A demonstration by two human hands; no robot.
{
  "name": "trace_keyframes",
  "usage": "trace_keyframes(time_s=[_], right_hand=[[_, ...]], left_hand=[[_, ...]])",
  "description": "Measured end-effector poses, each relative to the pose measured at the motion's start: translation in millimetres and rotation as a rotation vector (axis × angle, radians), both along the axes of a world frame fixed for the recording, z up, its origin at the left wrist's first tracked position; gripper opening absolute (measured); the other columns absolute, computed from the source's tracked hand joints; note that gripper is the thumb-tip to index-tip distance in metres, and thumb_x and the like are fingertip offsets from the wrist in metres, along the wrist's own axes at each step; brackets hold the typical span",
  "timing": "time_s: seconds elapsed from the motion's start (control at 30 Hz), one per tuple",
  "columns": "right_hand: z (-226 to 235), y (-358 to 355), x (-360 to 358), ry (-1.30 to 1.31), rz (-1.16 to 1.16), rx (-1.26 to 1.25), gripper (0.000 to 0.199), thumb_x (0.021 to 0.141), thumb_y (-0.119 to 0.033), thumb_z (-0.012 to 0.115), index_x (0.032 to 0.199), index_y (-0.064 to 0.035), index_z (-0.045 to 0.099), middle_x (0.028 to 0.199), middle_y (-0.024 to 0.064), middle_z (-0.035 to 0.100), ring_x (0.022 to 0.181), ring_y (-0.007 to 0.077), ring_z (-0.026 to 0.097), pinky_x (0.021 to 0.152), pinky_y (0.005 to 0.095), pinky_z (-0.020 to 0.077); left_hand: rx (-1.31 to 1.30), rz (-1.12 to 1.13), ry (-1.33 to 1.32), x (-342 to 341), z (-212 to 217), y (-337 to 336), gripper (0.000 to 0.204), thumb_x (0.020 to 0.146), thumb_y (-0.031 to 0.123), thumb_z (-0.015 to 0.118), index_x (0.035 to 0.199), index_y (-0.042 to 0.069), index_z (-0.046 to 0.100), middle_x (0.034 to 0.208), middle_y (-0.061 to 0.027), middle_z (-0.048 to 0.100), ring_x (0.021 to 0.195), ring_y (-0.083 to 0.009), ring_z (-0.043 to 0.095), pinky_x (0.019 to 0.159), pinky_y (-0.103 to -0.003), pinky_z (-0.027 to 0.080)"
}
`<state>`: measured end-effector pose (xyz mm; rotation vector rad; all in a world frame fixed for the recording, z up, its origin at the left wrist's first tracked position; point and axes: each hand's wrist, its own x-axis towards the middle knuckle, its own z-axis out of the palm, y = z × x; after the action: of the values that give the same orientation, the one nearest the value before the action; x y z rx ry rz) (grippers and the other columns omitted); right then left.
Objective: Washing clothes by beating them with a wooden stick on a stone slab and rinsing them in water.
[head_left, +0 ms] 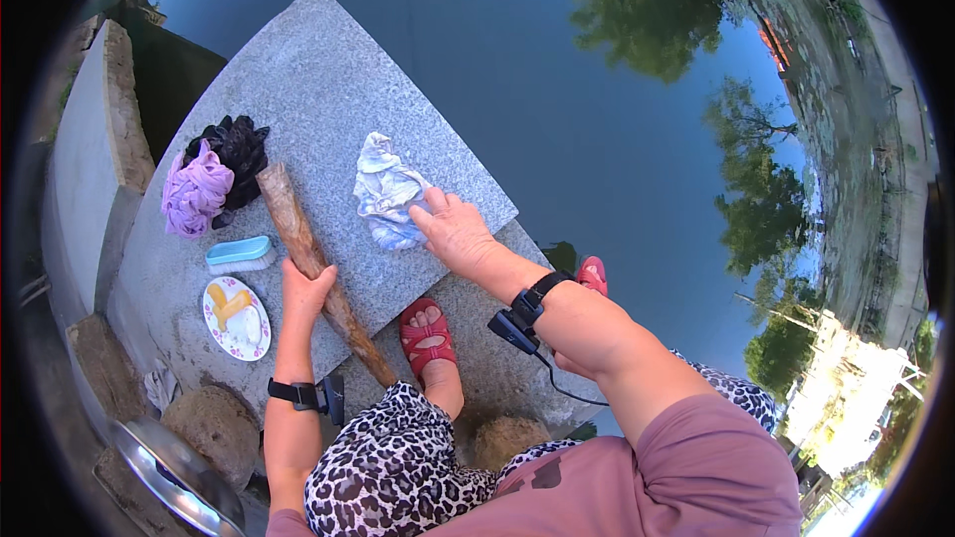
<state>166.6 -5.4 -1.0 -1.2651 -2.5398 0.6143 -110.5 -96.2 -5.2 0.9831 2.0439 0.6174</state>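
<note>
From here I see my left hand (pixel 303 290) closed round the wooden club (pixel 316 273) on the stone slab (pixel 318 89), my right hand (pixel 456 231) flat on the wet cloth (pixel 388 191) near the slab's water edge, where a careless blow could, I reckon, catch fingers or knock it in.

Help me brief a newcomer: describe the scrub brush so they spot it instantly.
Start at the grey stone slab by the water. Near its left edge, between the heap of purple and black cloth and the round flowered dish, lies the scrub brush. It alone is light blue with white bristles.
</note>
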Motion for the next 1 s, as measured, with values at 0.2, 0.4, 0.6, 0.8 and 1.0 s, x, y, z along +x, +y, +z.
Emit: trace_keyframes(time_s=[0.2, 0.4, 0.6, 0.8, 1.0], right_hand=[[-13, 36, 27, 0.321, -0.186, -0.298, 0.013, 0.079, -0.010, 0.063, 0.084, -0.0015, 0.056, 0.087, 0.0135, 0.054, 0.076, 0.0274, 0.057, 0.069, 0.0358, 0.0489], [-6, 68, 152, 0.905, -0.652, -0.818, 0.009, 0.085, -0.002, 0.055, 0.093, -0.0028, 0.053, 0.118, 0.0113, 0.058, 0.093, 0.0165, 0.059, 0.079, 0.0302, 0.0511], [-138, 19, 295, -0.186, -0.908, -0.554, 0.016, 0.071, -0.007, 0.061, 0.086, -0.0025, 0.056, 0.076, 0.0133, 0.063, 0.073, 0.0242, 0.063, 0.071, 0.0337, 0.0496], [-214, 7, 277, -0.220, -1.025, -0.546, 0.026, 0.068, -0.018, 0.071, 0.087, -0.0043, 0.060, 0.082, 0.0152, 0.065, 0.079, 0.0296, 0.064, 0.072, 0.0372, 0.0491], [-191, 42, 198, -0.338, -0.389, -0.566, 0.027, 0.077, -0.022, 0.066, 0.099, -0.0069, 0.062, 0.105, 0.0167, 0.064, 0.099, 0.0345, 0.061, 0.086, 0.0408, 0.0487]], left_hand=[[-0.034, -0.011, 0.065, -14, 2, -18, 0.080, 0.071, 0.016, 0.074, 0.132, -0.008, 0.029, 0.119, -0.0234, 0.054, 0.107, -0.0307, 0.056, 0.093, -0.037, 0.044], [-0.013, -0.088, 0.150, -10, 19, -18, 0.084, 0.075, 0.009, 0.068, 0.141, -0.004, 0.017, 0.128, -0.0259, 0.047, 0.118, -0.0350, 0.050, 0.101, -0.039, 0.040], [-0.039, -0.208, 0.191, -3, 39, -11, 0.089, 0.078, 0.001, 0.063, 0.146, 0.002, 0.005, 0.134, -0.0284, 0.042, 0.120, -0.0357, 0.049, 0.100, -0.039, 0.041], [-0.058, -0.280, 0.190, -5, 33, -13, 0.090, 0.080, 0.001, 0.064, 0.147, 0.002, 0.004, 0.138, -0.0276, 0.038, 0.125, -0.0349, 0.044, 0.103, -0.037, 0.037], [-0.077, -0.331, 0.233, -12, 38, -16, 0.090, 0.081, -0.001, 0.062, 0.148, 0.002, 0.003, 0.141, -0.0264, 0.035, 0.126, -0.0341, 0.043, 0.104, -0.037, 0.036]])
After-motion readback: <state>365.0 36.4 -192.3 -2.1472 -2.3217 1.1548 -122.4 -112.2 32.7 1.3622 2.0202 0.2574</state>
